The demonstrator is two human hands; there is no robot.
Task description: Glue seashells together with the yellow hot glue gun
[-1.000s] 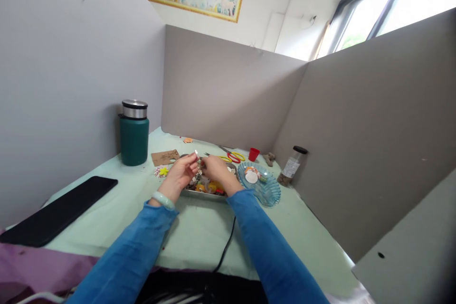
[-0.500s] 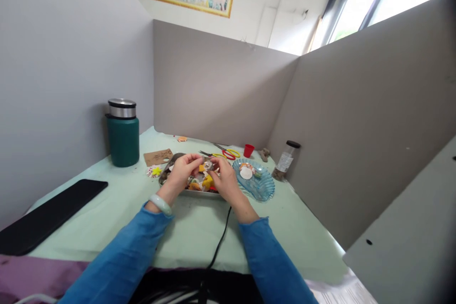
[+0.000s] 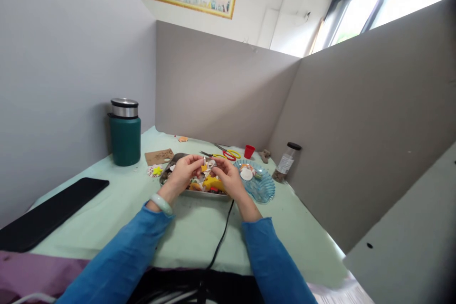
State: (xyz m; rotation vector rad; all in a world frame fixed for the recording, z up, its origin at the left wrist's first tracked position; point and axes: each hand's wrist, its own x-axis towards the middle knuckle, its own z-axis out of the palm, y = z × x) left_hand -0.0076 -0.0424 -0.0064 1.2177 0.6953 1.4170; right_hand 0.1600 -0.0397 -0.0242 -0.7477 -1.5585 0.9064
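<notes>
Both my hands hover over a metal tray (image 3: 167,174) filled with several small colourful pieces, yellow and orange among them. My left hand (image 3: 185,172), with a pale green bangle (image 3: 161,202) on its wrist, pinches a small pale piece that is too small to name. My right hand (image 3: 228,176) faces it, fingers curled and pinched close to the same spot. The fingertips of the two hands nearly meet above the tray's middle. Both sleeves are blue.
A blue glass dish (image 3: 262,189) with shells lies right of the tray. A green thermos (image 3: 124,137), a black flat slab (image 3: 50,213), red-and-yellow scissors (image 3: 228,154), a red cap (image 3: 249,151), a jar (image 3: 285,163) and a black cable (image 3: 221,240) share the partitioned table.
My hands have come lower and nearer over the tray, and the right hand has drawn back toward me. The view has shifted slightly.
</notes>
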